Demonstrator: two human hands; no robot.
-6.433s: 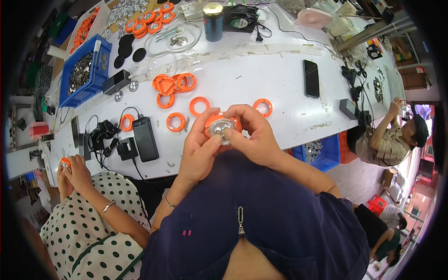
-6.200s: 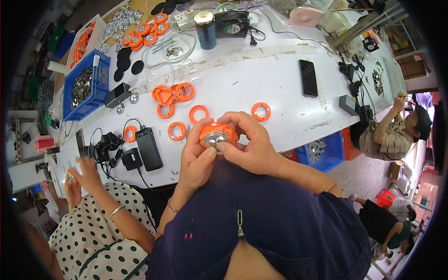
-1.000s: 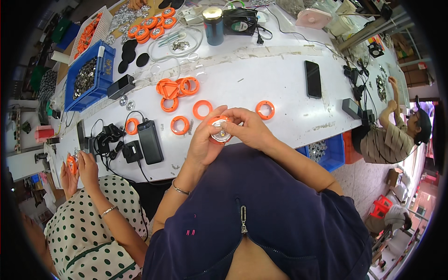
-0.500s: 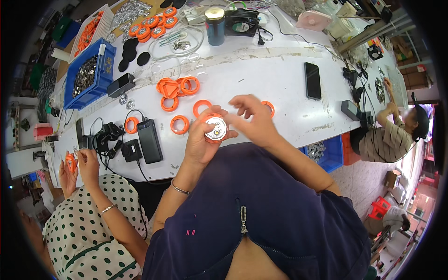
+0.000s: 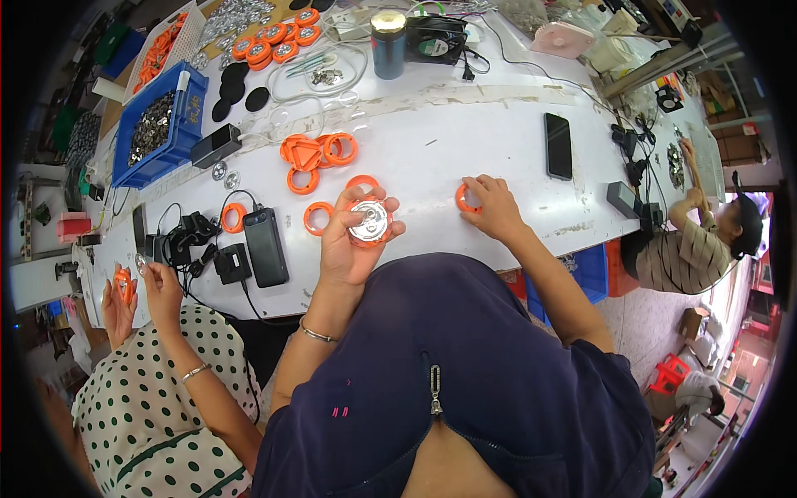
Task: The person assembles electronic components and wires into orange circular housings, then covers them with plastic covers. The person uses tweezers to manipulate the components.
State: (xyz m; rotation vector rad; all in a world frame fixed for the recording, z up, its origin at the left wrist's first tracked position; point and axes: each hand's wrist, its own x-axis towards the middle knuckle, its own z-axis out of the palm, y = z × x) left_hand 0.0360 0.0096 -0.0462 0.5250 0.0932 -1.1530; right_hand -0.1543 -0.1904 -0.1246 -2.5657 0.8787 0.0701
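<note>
Above my lap, my left hand [image 5: 349, 241] is closed round an orange round housing with a shiny silver disc [image 5: 370, 221] set in it, the disc turned up toward me. To the right, my right hand [image 5: 496, 207] has its thumb and fingers on an orange ring [image 5: 466, 198] at the table, partly covering it. Just beyond my left hand lies a second orange ring [image 5: 362, 182], partly hidden, and another ring [image 5: 317, 217] is left of it. Farther off, a triangular orange piece [image 5: 304, 153] lies among several more rings.
A black phone [image 5: 558, 146] lies at the right on the white table [image 5: 432, 133]. Black adapters, cables and a power bank [image 5: 266, 246] are at the left. A blue bin [image 5: 189, 124] of metal parts stands beyond them. A co-worker [image 5: 166, 373] sits close on my left.
My right hand has left the silver-disc housing and moved right to the orange ring on the table. My left hand, still holding the housing, has shifted slightly left.
</note>
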